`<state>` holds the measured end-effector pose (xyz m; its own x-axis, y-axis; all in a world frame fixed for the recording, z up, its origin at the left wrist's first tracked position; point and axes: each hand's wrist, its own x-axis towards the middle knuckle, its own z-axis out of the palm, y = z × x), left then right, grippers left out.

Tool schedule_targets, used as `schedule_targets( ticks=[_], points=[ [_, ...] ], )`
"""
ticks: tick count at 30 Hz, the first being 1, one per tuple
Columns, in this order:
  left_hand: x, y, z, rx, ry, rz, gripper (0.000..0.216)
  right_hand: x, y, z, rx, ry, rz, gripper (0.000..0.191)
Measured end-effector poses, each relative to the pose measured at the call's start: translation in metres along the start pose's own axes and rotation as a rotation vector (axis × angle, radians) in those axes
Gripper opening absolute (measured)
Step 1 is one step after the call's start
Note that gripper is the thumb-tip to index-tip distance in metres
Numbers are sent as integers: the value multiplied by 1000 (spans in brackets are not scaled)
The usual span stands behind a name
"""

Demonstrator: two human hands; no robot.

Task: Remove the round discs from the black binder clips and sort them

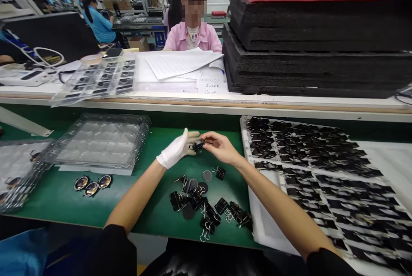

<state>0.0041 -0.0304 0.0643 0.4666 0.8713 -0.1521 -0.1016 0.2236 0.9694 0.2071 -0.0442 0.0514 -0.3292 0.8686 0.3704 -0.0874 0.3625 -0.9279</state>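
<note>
In front of me, near the back of the green worktop, a small black part with what looks like a binder clip (198,144) is held between my two hands. My left hand (176,149), in a white glove, has its thumb raised and its fingers around the left end of the part. My bare right hand (221,146) pinches the other end between thumb and fingertips. Below them lies a loose heap of black binder clips (209,212) with silver handles. A grey disc (207,176) and several darker discs lie among them. One binder clip (220,173) sits apart, beside the grey disc.
Right of my hands, a white tray (268,220) carries rows of black clipped parts. Clear plastic trays (99,138) are at left, with three round amber-centred parts (91,189) nearby. Behind a raised shelf edge (180,108) stand black foam stacks (309,70) and a person in pink (174,42).
</note>
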Motion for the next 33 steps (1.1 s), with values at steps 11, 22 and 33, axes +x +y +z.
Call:
schedule_targets(
  ticks=[11, 22, 33],
  points=[
    [-32, -6, -48, 307, 463, 198, 53, 20, 13, 44, 82, -75, 410, 44],
    [-41, -7, -59, 331, 397, 12, 43, 22, 31, 70, 202, 161, 548, 44],
    [-39, -14, -64, 215, 373, 45, 46, 25, 37, 74, 156, 164, 538, 47]
  ],
)
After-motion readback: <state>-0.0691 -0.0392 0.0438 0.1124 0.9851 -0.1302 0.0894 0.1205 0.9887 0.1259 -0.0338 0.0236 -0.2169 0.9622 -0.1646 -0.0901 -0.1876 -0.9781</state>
